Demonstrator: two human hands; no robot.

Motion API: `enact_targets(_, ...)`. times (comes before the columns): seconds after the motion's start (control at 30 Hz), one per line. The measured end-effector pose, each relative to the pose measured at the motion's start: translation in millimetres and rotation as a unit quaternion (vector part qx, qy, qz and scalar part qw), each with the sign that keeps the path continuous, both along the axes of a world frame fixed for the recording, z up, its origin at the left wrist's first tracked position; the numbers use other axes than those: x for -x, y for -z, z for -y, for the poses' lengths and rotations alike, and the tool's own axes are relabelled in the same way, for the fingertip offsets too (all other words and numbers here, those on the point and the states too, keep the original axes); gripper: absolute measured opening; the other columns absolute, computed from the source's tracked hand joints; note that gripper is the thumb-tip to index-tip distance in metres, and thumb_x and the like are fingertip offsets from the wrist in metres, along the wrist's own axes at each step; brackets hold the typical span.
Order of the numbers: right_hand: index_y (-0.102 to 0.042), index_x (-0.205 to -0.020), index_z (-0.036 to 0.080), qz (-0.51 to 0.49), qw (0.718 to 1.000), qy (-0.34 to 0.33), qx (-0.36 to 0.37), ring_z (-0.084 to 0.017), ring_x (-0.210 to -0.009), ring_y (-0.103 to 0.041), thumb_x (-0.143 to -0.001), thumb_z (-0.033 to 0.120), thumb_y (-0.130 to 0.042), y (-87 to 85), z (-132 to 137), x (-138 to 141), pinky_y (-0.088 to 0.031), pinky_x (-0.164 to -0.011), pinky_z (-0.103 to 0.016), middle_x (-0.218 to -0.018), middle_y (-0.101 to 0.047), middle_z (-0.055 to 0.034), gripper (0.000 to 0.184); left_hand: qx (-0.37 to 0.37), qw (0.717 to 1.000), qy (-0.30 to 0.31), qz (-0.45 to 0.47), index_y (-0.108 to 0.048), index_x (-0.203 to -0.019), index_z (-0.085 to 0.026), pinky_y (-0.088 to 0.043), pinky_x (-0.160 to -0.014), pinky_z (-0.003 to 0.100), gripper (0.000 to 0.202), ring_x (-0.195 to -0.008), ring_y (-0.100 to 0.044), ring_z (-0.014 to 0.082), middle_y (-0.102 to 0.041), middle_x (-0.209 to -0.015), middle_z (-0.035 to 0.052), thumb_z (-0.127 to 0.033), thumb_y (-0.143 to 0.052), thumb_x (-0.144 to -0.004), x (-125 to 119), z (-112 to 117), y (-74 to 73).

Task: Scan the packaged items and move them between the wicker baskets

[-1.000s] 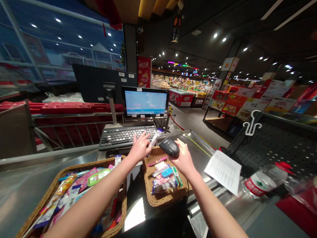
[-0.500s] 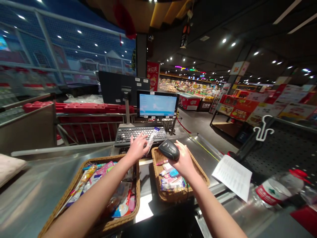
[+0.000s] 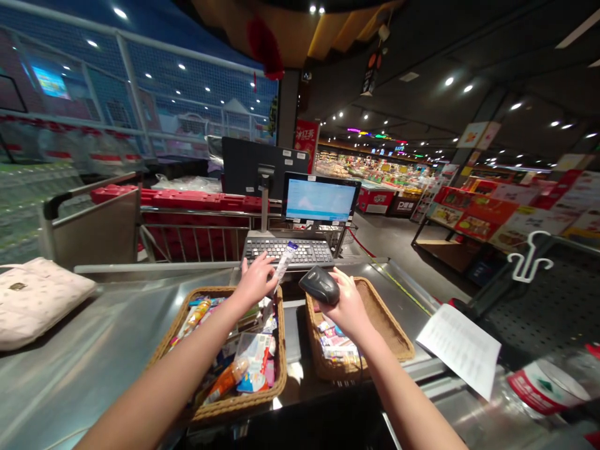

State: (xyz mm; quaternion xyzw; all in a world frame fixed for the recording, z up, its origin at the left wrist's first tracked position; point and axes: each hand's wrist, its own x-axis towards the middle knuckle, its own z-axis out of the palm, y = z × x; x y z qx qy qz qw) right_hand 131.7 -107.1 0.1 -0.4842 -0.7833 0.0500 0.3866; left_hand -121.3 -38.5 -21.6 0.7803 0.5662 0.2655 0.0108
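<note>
Over the front of the keyboard (image 3: 309, 252), my left hand (image 3: 255, 280) holds a slim, pale, see-through packet (image 3: 284, 260) with a blue top end. Its fingers reach towards the left keys; whether they touch them I cannot tell. My right hand (image 3: 347, 303) is closed round a black barcode scanner (image 3: 319, 285), whose head points left towards the packet. Under my left forearm stands a wicker basket (image 3: 282, 356) full of small colourful packets. Below the scanner, a second wicker basket (image 3: 387, 312) has several small packages at its left side; my right hand covers part of it.
A lit screen (image 3: 321, 199) stands behind the keyboard, beside a dark monitor back (image 3: 244, 169). On the metal counter (image 3: 126, 312) lies a pale bag (image 3: 42, 300) at left. Right of the baskets are a printed sheet (image 3: 462, 347), a large plastic bottle (image 3: 539, 390) and a white hook (image 3: 529, 257).
The view has turned left, so the screen, baskets and paper sit further right and more of the pale bag shows. Both hands keep hold of the packet and the scanner.
</note>
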Motion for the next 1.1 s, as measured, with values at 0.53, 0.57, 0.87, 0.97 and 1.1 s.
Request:
enact_targets(0.53, -0.068, -0.100, 0.024, 0.034, 0.994, -0.079, 0.069, -0.035, -0.132, -0.042, -0.066, 0.015, -0.063, 20.1, 9, 53, -0.026, -0.110, -0.060, -0.117, -0.064, -0.0073, 0.036, 0.100, 0.993, -0.041, -0.037, -0.066, -0.069, -0.020, -0.013, -0.110, 0.069, 0.021, -0.137, -0.037, 0.0339, -0.058, -0.135, 0.0074, -0.029, -0.051, -0.080, 87, 48, 37.2)
enact_targets(0.57, -0.068, -0.102, 0.024, 0.035, 0.993, -0.083, 0.074, -0.035, -0.132, -0.041, -0.066, 0.015, -0.062, 20.6, 9, 55, -0.026, -0.110, -0.060, -0.118, -0.064, -0.0070, 0.038, 0.109, 0.992, -0.043, -0.040, -0.066, -0.068, -0.020, -0.014, -0.111, 0.068, 0.021, -0.136, -0.038, 0.0342, -0.058, -0.134, 0.0070, -0.029, -0.051, -0.080, 90, 52, 38.9)
enact_targets(0.87, -0.067, -0.104, 0.024, 0.043, 0.991, -0.098, 0.077, -0.035, -0.132, -0.041, -0.066, 0.016, -0.063, 24.3, 8, 69, -0.026, -0.110, -0.060, -0.118, -0.063, -0.0065, 0.039, 0.173, 0.981, -0.024, -0.086, -0.064, -0.056, -0.020, -0.024, -0.112, 0.056, 0.021, -0.131, -0.045, 0.0339, -0.064, -0.127, 0.0043, -0.025, -0.055, -0.074, 122, 84, 66.0)
enact_targets(0.97, -0.068, -0.101, 0.025, 0.043, 0.991, -0.103, 0.076, -0.035, -0.132, -0.041, -0.068, 0.017, -0.063, 24.6, 7, 70, -0.027, -0.109, -0.060, -0.117, -0.064, -0.0061, 0.035, 0.177, 0.977, -0.039, -0.109, -0.064, -0.056, -0.020, -0.020, -0.110, 0.064, 0.015, -0.135, -0.038, 0.0370, -0.061, -0.131, 0.0055, -0.021, -0.058, -0.070, 128, 88, 72.8)
enact_targets(1.1, -0.068, -0.100, 0.025, 0.043, 0.991, -0.107, 0.068, -0.035, -0.131, -0.043, -0.068, 0.018, -0.064, 26.4, 6, 69, -0.027, -0.109, -0.061, -0.116, -0.064, -0.0066, 0.033, 0.105, 0.986, -0.084, -0.095, -0.066, -0.076, -0.022, -0.018, -0.107, 0.069, 0.011, -0.137, -0.035, 0.0360, -0.056, -0.136, 0.0100, -0.026, -0.056, -0.075, 128, 88, 66.2)
